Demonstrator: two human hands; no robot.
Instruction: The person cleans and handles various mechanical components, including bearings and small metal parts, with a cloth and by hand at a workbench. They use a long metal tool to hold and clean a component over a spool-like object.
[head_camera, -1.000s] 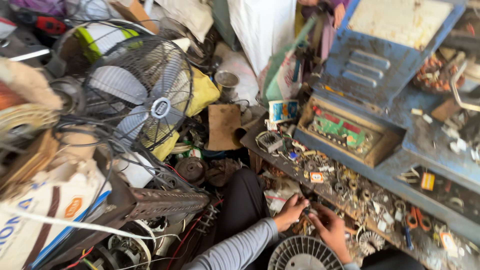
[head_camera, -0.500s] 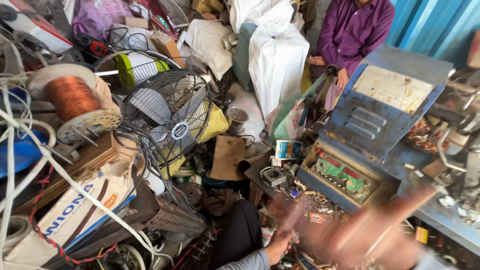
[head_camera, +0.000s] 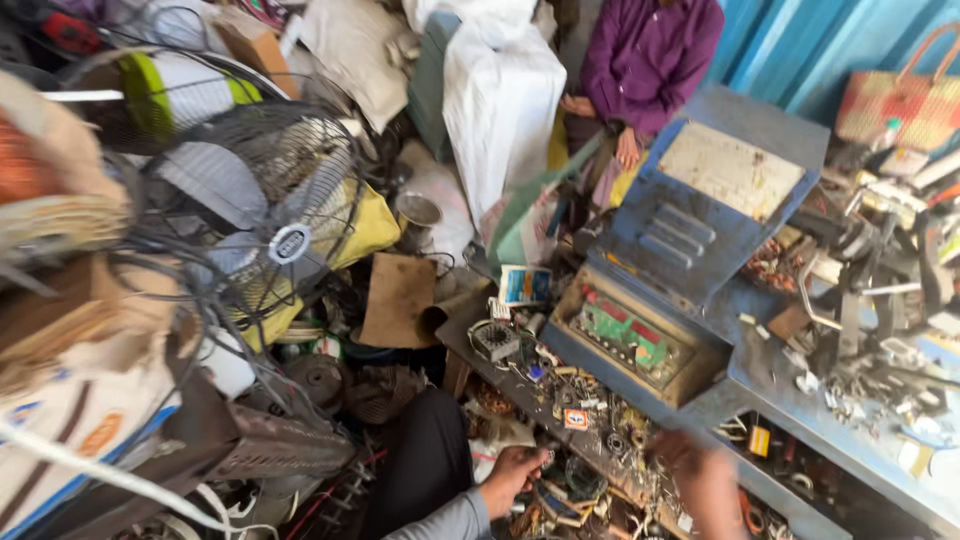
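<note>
the blue worktop (head_camera: 790, 400) is full of small metal bits, and an open blue box (head_camera: 690, 260) sits on it. all around are a wire fan (head_camera: 290, 215), white sacks (head_camera: 500, 100) and a person in purple (head_camera: 650, 55). the left hand (head_camera: 512, 478) has its fingers curled on little parts (head_camera: 560, 480) at the worktop's near edge. the right hand (head_camera: 705, 480) is blurry, just beside them; its fingers are too smeared to tell.

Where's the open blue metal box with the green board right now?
In the head view, right of centre: the blue metal box sits on the cluttered bench, beyond the right hand.
</note>
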